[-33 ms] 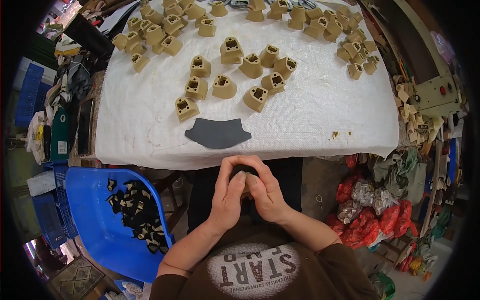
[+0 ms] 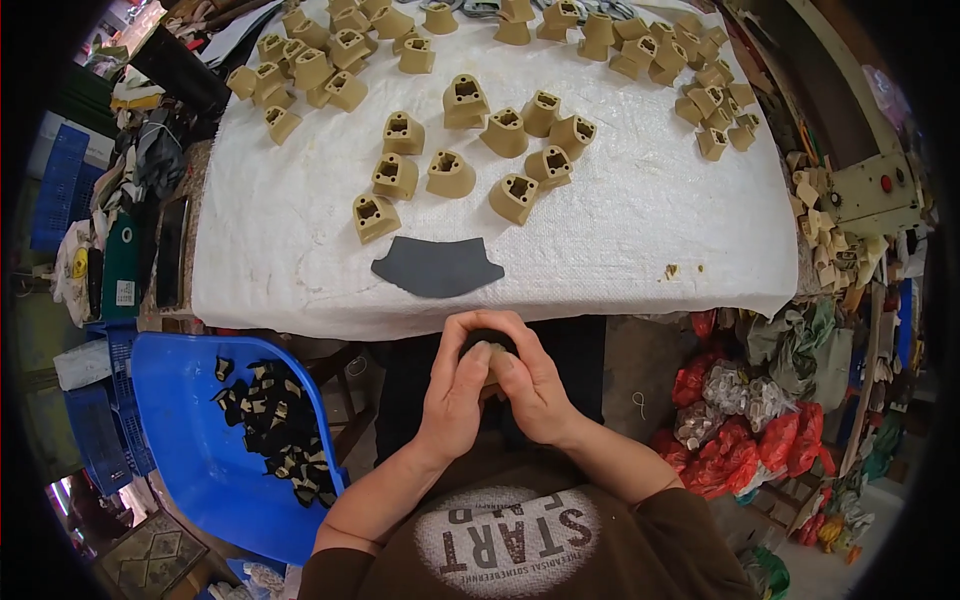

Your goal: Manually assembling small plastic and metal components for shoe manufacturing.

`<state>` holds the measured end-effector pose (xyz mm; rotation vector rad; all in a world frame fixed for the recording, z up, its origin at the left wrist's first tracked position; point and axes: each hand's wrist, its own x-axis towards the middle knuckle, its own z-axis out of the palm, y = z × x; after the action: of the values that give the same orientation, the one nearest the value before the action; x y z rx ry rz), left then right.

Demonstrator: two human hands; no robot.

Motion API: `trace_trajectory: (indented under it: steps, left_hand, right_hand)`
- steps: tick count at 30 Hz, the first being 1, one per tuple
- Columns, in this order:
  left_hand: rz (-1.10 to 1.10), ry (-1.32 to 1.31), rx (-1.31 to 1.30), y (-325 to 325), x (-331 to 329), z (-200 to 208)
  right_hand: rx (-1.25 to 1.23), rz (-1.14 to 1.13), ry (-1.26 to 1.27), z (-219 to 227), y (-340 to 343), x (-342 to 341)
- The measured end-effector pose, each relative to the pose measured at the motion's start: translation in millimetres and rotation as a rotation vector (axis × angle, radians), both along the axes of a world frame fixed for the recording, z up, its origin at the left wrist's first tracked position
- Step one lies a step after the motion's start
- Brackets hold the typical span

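Both hands are together just off the table's front edge, wrapped round a shoe heel with a black covering (image 2: 489,339). My left hand (image 2: 459,385) grips it from the left and my right hand (image 2: 530,380) from the right, the thumbs pressed side by side on the near face. Fingers hide most of the heel; a little tan shows under the thumbs. On the table beyond lies a flat dark grey cut piece (image 2: 438,267) with a curved lower edge. Several bare tan shoe heels (image 2: 451,174), with hollow tops, stand behind it.
A white woven sheet (image 2: 620,240) covers the table, with more tan heels (image 2: 348,48) along its far side. At my left, a blue tub (image 2: 190,480) holds several black-and-tan pieces (image 2: 270,410). Red and clear plastic bags (image 2: 725,455) lie at the right. A machine (image 2: 875,190) stands beyond.
The view has shifted very slightly. Both hands keep the same hold on the heel, and nothing on the table has moved.
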<state>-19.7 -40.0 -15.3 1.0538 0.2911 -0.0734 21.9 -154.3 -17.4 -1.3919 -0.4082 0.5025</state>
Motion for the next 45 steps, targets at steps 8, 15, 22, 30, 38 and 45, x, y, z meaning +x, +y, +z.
trace_trajectory:
  steps: [8,15,22,30,38,45]
  left_hand:
    - [-0.082,0.195,-0.575,24.3,5.1,1.2]
    - [-0.119,-0.003,-0.030,23.6,-4.0,-6.3]
    - [0.003,-0.151,0.160,33.8,3.1,-2.0]
    - [0.077,-0.156,0.431,19.5,0.4,-7.1]
    - [0.116,-0.104,0.168,9.2,1.3,-7.2]
    - [-0.150,-0.146,0.220,37.2,-11.5,1.9]
  right_hand:
    - [-0.406,-0.002,-0.909,7.2,-23.3,32.1]
    - [0.004,-0.110,-0.199,-6.0,-21.2,27.8]
    - [0.012,-0.041,-0.004,-0.8,-18.6,18.2]
    - [-0.194,-0.100,-0.401,-9.6,-15.4,16.3]
    - [-0.080,-0.110,-0.308,-16.9,-15.8,12.9]
    - [-0.030,0.028,0.064,3.2,-21.7,20.7]
